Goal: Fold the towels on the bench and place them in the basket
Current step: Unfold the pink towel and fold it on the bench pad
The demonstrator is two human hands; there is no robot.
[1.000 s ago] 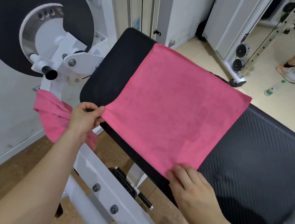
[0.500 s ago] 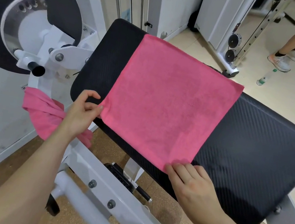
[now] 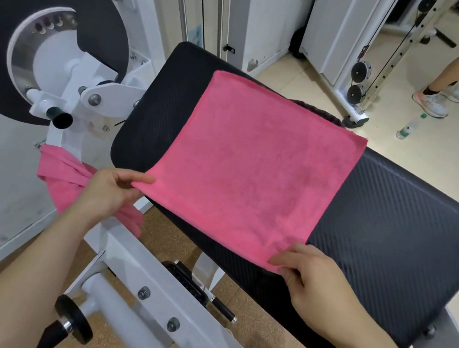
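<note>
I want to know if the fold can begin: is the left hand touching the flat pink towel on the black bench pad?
Touching. The head view shows the left hand pinching the near-left corner of the flat pink towel.

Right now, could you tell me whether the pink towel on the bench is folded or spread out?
Spread out: the pink towel lies flat on the bench, both hands pinching its near corners.
</note>
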